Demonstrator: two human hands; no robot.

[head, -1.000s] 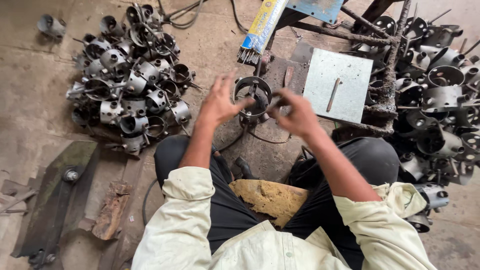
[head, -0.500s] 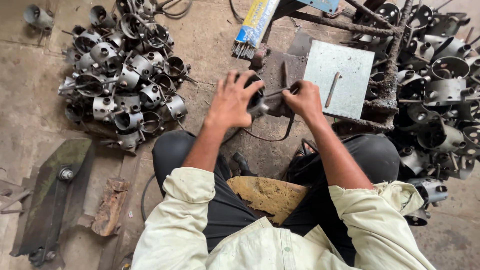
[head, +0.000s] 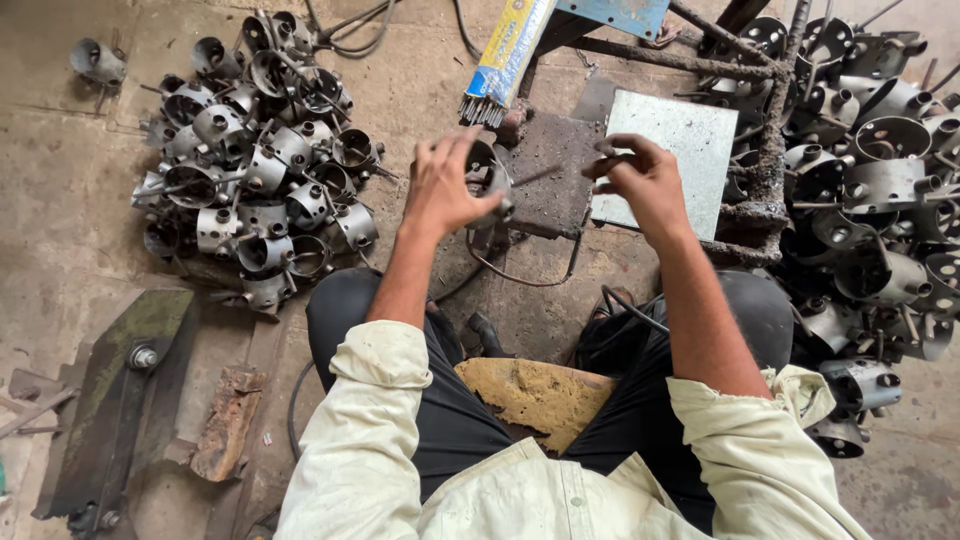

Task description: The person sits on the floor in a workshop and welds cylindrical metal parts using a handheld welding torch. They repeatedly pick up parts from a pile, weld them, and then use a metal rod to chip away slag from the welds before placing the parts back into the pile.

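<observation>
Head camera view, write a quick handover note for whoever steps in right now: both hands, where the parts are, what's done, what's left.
Left hand: holds a metal ring part over the rusty work plate.
Right hand: pinches a thin rod above the grey steel sheet.
Parts: one pile of ring parts on the floor to the left, another pile to the right; a pack of welding rods lies ahead.
Done: cannot tell which pile is finished.
Left: the held part is not yet set down.

- Dirty grey concrete floor [head: 80, 180]
- Big heaps of round metal parts [head: 250, 170] lie on both sides
- A rusty metal slab [head: 225, 420] lies flat
</observation>
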